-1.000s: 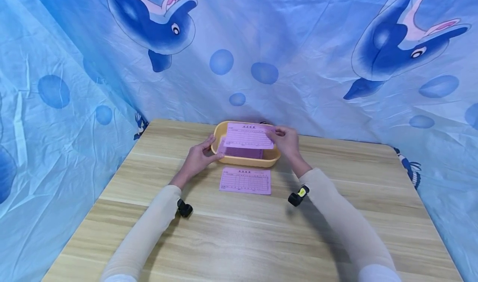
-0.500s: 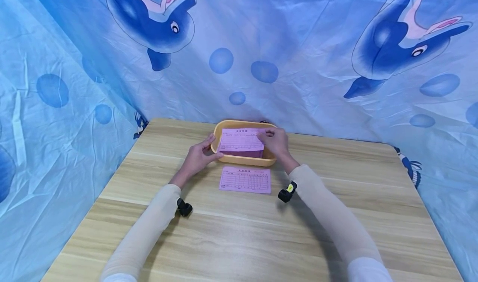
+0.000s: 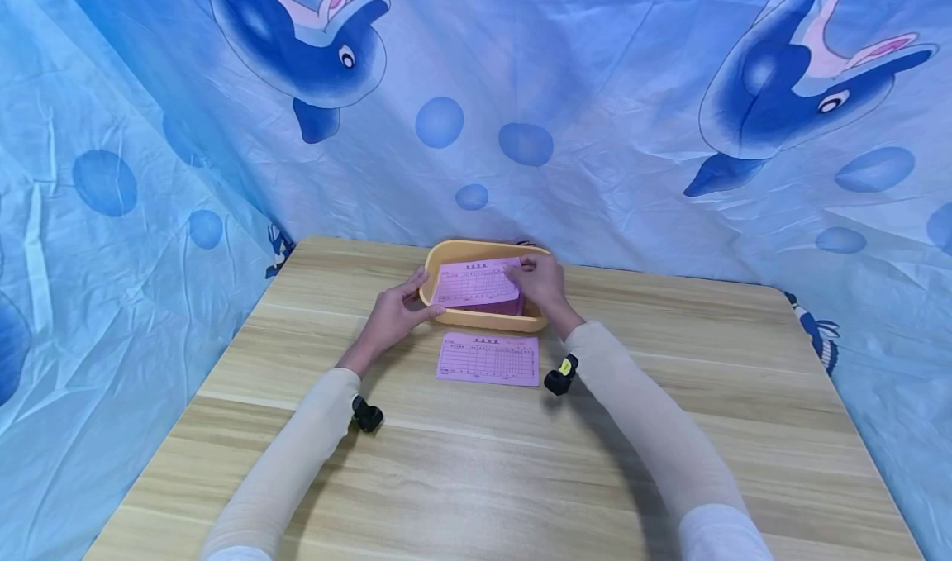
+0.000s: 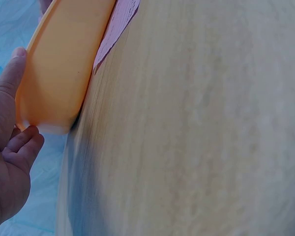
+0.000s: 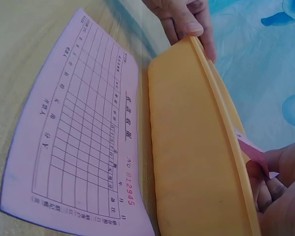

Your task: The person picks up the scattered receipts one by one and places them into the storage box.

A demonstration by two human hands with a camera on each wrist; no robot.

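Observation:
My left hand [image 3: 392, 320] grips the left end of a yellow-orange oval plastic basket [image 3: 491, 321], thumb at the rim and fingers against the end wall in the left wrist view. With thumb and fingers, my right hand [image 3: 541, 284] pinches the right edge of a pink receipt slip [image 3: 476, 283]. That slip tilts inside the basket, over more pink paper at the bottom, which is mostly covered. In the right wrist view only a corner of the held slip [image 5: 253, 150] shows behind the rim. A second receipt slip [image 5: 73, 128], with a printed grid and red number, lies in front of the basket.
The basket stands near the back edge of a wood-grain table [image 3: 461, 462]. Behind it hangs a blue curtain [image 3: 595, 197] with dolphins and bubbles. Each wrist wears a small black camera, one of them the right wrist camera [image 3: 561, 375].
My right hand has moved left and slightly down, bringing the pinched receipt slip lower into the basket. The left hand keeps its grip, and the slip on the table stays put.

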